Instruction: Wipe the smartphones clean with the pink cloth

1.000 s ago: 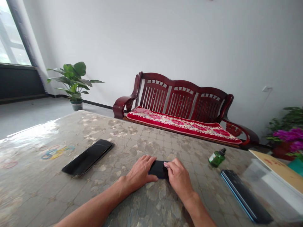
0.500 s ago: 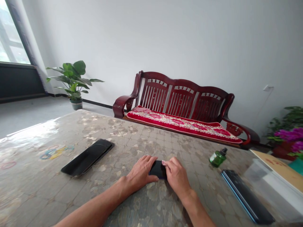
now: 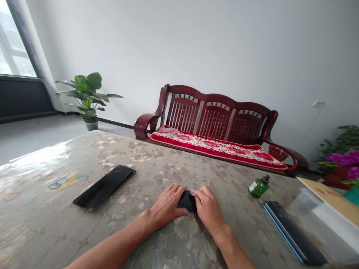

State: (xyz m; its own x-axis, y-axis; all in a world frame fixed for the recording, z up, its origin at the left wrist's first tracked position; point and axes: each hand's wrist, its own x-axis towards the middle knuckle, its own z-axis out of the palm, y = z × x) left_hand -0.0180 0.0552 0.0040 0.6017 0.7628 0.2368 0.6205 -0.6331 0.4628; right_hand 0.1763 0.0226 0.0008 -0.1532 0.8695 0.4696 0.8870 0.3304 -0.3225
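Observation:
A small dark phone (image 3: 187,201) lies flat on the patterned table (image 3: 168,168), between my two hands. My left hand (image 3: 169,203) grips its left end, with the thumb along the near edge and the fingers at the far edge. My right hand (image 3: 206,203) is closed over the phone's right end. Its thumb and fingertips pinch a small whitish thing (image 3: 193,192) at the far right corner, too small to make out.
Black phones (image 3: 103,187) lie stacked at the left, near coloured rubber bands (image 3: 66,181). To the right stand a green bottle (image 3: 258,186), phones with a blue edge (image 3: 293,231) and a box (image 3: 331,198). Behind the table is a wooden bench (image 3: 215,112).
My right hand has shifted very slightly to the left at the phone's far corner. My left hand and the phone look almost the same.

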